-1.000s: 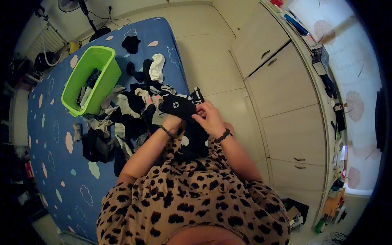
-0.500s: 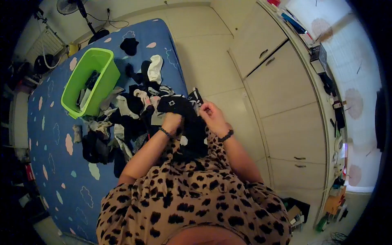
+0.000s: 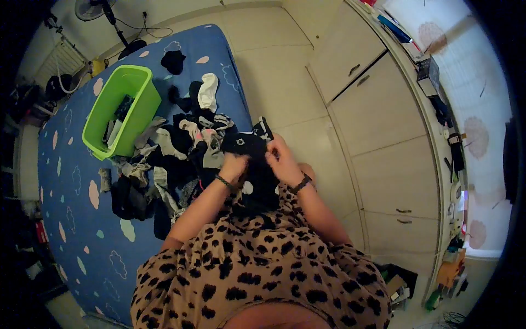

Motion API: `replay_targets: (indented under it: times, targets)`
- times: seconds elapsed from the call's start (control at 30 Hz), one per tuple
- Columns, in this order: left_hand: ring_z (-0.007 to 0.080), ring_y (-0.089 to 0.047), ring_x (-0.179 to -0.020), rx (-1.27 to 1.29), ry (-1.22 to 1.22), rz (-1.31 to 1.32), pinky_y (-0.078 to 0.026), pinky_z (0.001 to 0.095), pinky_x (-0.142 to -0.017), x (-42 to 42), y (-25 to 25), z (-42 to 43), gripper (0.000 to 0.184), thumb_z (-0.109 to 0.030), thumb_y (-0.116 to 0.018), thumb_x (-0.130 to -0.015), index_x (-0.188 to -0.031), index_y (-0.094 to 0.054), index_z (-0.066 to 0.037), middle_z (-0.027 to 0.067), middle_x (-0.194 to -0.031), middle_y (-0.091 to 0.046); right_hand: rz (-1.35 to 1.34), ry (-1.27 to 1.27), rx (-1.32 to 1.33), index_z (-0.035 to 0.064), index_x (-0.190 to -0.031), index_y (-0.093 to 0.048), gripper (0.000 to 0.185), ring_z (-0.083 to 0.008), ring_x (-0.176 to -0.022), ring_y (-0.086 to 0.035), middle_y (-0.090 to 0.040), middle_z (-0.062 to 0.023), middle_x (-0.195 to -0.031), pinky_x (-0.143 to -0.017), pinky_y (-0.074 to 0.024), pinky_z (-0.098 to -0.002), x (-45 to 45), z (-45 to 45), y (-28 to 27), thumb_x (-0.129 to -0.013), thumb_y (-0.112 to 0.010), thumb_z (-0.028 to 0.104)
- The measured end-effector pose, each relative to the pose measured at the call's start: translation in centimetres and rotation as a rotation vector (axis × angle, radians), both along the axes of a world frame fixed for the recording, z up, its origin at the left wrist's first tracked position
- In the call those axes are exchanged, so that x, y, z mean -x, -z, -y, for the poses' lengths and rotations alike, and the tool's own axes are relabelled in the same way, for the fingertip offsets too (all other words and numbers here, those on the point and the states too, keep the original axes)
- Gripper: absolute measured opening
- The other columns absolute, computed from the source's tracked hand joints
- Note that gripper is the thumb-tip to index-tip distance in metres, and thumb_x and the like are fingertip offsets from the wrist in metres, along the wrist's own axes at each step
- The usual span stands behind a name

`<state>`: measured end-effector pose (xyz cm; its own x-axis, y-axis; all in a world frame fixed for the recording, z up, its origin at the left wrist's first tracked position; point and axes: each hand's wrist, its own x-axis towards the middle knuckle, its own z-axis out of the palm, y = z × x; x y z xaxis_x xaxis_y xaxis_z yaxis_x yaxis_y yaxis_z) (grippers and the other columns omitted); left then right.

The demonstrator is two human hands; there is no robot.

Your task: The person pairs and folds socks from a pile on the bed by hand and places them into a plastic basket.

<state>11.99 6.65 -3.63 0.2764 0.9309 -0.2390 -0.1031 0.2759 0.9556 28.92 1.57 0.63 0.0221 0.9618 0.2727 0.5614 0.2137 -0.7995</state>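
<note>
A black sock with a white emblem (image 3: pixel 241 142) is stretched between my hands above my lap. My left hand (image 3: pixel 234 166) is closed on its near left side. The fingers of my right hand (image 3: pixel 280 159) pinch its right end, beside a black-and-white striped piece (image 3: pixel 263 129). More black fabric with white patches (image 3: pixel 259 189) lies on my lap under both hands. To the left, a heap of black, grey and white socks (image 3: pixel 172 141) spreads over the bed, with a white sock (image 3: pixel 208 92) at its far side.
A green basket (image 3: pixel 143 93) holding some folded dark and grey items stands on the blue bed (image 3: pixel 82 219). A lone black sock (image 3: pixel 173 62) lies beyond the heap. On the right are pale cabinets (image 3: pixel 383 126) with a cluttered top. A fan (image 3: pixel 96 8) stands behind the bed.
The black sock has shifted, first slightly left, then back to the right. My right hand's fingers came away from it around half a second ago and are at its edge again.
</note>
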Motion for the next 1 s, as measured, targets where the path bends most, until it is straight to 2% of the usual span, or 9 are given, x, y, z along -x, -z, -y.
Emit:
replay_targets:
  times: [0.2, 0.33, 0.4, 0.5, 0.57, 0.67, 0.77, 0.93, 1.0]
  targets:
    - [0.0063, -0.048, -0.069, 0.254, 0.204, 0.289, -0.042, 0.0219, -0.065, 2.1, -2.1, -1.8, 0.013, -0.019, -0.062, -0.092, -0.086, -0.055, -0.010, -0.0054, -0.077, -0.050, -1.164, 0.226, 0.439, 0.0105, -0.087, -0.050, 0.006, -0.0050, -0.070, -0.041, -0.045, 0.0048, -0.080, -0.061, -0.0362, -0.0199, -0.2, 0.5, -3.1, -0.092, -0.052, 0.009]
    - [0.0065, -0.047, -0.069, 0.128, 0.232, 0.197, -0.041, 0.0219, -0.065, 0.4, -2.1, -2.0, 0.015, -0.021, -0.063, -0.091, -0.088, -0.057, -0.007, -0.0050, -0.078, -0.051, -0.829, 0.332, 0.520, 0.0103, -0.089, -0.049, 0.006, -0.0030, -0.069, -0.040, -0.044, 0.0056, -0.079, -0.060, -0.0340, -0.0175, -0.8, 0.5, 0.4, -0.094, -0.051, 0.011]
    - [0.0069, -0.047, -0.069, 0.010, 0.191, 0.134, -0.041, 0.0221, -0.065, -0.1, -3.2, -2.3, 0.017, -0.022, -0.064, -0.091, -0.087, -0.058, -0.006, -0.0049, -0.078, -0.050, -0.426, 0.228, 0.317, 0.0049, -0.097, -0.052, 0.009, -0.0120, -0.083, -0.054, -0.056, -0.0024, -0.088, -0.073, -0.0461, -0.0276, -0.9, 0.3, 1.1, -0.093, -0.052, 0.013]
    - [0.0051, -0.050, -0.080, 0.072, 0.351, -0.041, -0.041, 0.0214, -0.069, -0.5, -4.7, -2.8, 0.021, -0.020, -0.065, -0.089, -0.102, -0.060, -0.005, -0.0033, -0.093, -0.059, -0.631, 0.157, 0.296, 0.0043, -0.102, -0.053, 0.015, -0.0125, -0.087, -0.055, -0.059, -0.0035, -0.094, -0.076, -0.0470, -0.0279, -0.4, 0.4, -0.1, -0.094, -0.054, 0.017]
    - [0.0085, -0.051, -0.080, -0.136, 0.261, 0.023, -0.042, 0.0226, -0.073, -1.0, -4.4, -2.6, 0.018, -0.018, -0.068, -0.085, -0.084, -0.060, -0.002, -0.0018, -0.084, -0.056, -0.691, 0.181, 0.334, 0.0035, -0.105, -0.054, 0.017, -0.0130, -0.089, -0.057, -0.061, -0.0046, -0.097, -0.077, -0.0476, -0.0281, -0.3, -0.2, -1.0, -0.094, -0.056, 0.017]
    - [0.0075, -0.050, -0.078, -0.516, 0.224, 0.013, -0.042, 0.0226, -0.071, -1.4, -1.0, -3.3, 0.015, -0.013, -0.068, -0.084, -0.088, -0.060, -0.001, -0.0011, -0.084, -0.056, -0.783, 0.132, 0.422, 0.0021, -0.108, -0.057, 0.022, -0.0138, -0.090, -0.059, -0.064, -0.0067, -0.101, -0.079, -0.0486, -0.0281, -1.2, -0.9, -1.8, -0.092, -0.059, 0.016]
    - [0.0061, -0.046, -0.073, -0.124, 0.079, 0.310, -0.040, 0.0219, -0.066, -2.5, -6.0, -1.8, 0.012, -0.009, -0.065, -0.085, -0.091, -0.059, -0.001, -0.0022, -0.080, -0.052, -0.780, 0.030, 0.389, 0.0015, -0.108, -0.059, 0.022, -0.0135, -0.088, -0.060, -0.065, -0.0070, -0.099, -0.078, -0.0493, -0.0276, -0.7, -1.2, -3.3, -0.091, -0.061, 0.014]
    - [0.0045, -0.048, -0.074, -0.177, 0.063, 0.181, -0.041, 0.0198, -0.066, -2.4, -2.8, -3.3, 0.009, -0.007, -0.056, -0.088, -0.094, -0.059, 0.000, -0.0036, -0.081, -0.055, -0.571, 0.049, 0.284, 0.0025, -0.096, -0.058, 0.009, -0.0060, -0.079, -0.052, -0.058, 0.0021, -0.087, -0.073, -0.0444, -0.0212, -0.4, -1.4, -3.1, -0.091, -0.059, 0.009]
    - [0.0041, -0.050, -0.076, -0.166, 0.043, 0.191, -0.042, 0.0191, -0.067, -2.4, -2.6, -3.2, 0.011, -0.006, -0.053, -0.090, -0.095, -0.060, 0.000, -0.0038, -0.082, -0.057, -0.874, 0.181, 0.293, 0.0040, -0.095, -0.057, 0.004, -0.0063, -0.077, -0.051, -0.057, 0.0021, -0.085, -0.072, -0.0448, -0.0218, -1.1, -1.3, -1.5, -0.091, -0.058, 0.006]
